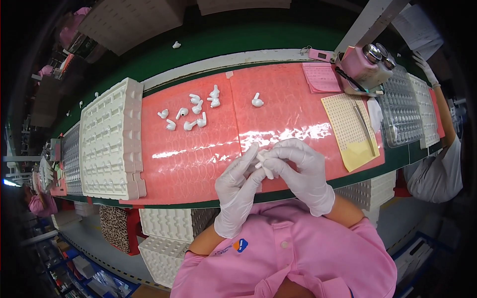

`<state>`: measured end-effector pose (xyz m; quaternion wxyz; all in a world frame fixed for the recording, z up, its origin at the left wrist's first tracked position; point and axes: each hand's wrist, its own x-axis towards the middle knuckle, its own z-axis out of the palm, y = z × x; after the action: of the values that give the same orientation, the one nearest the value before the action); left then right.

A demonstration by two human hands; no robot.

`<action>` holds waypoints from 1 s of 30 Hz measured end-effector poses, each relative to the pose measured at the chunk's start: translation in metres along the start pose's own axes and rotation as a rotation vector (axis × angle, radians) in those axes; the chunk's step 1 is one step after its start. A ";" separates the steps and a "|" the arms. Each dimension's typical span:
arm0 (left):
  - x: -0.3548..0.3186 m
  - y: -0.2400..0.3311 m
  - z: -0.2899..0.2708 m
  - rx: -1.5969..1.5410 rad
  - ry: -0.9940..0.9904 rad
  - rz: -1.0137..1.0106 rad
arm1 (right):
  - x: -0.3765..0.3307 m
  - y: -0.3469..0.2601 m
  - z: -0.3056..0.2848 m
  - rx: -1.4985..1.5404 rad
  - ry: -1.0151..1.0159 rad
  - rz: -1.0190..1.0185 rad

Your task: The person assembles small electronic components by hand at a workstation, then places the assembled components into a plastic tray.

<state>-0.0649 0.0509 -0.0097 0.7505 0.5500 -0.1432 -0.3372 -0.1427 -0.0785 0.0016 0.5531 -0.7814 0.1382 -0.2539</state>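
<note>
Both my hands wear thin white gloves and meet over the near edge of the pink mat point(194, 171). My left hand point(236, 186) and my right hand point(302, 171) pinch a small white earbud point(269, 173) between their fingertips. Its stem points down toward me, and most of its body is hidden by the fingers. On the mat beyond my hands lies a single white earbud point(257, 101). Farther left, a loose group of several white earbuds point(197, 107) lies in varied directions.
A white moulded tray point(107, 144) stands left of the mat. At right are tweezers point(366, 130) on a yellow dotted sheet point(345, 124), pink notes point(322, 78), a pink dispenser bottle point(365, 64) and clear plastic trays point(401, 107). Another person's gloved hand point(425, 69) shows far right.
</note>
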 end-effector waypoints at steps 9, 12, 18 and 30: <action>0.003 0.000 -0.004 -0.058 -0.058 0.063 | 0.000 -0.002 -0.008 0.323 0.050 0.059; 0.000 -0.001 -0.006 0.062 -0.070 0.118 | -0.006 0.005 0.002 0.227 0.010 0.052; 0.000 0.003 -0.004 0.019 -0.026 0.027 | 0.004 0.005 -0.016 0.756 -0.045 0.482; 0.001 -0.002 0.000 0.094 0.001 0.087 | 0.001 0.003 -0.016 0.617 -0.064 0.403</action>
<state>-0.0651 0.0497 -0.0115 0.7378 0.5782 -0.1822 -0.2969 -0.1504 -0.0930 0.0032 0.8055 -0.5426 0.1891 -0.1450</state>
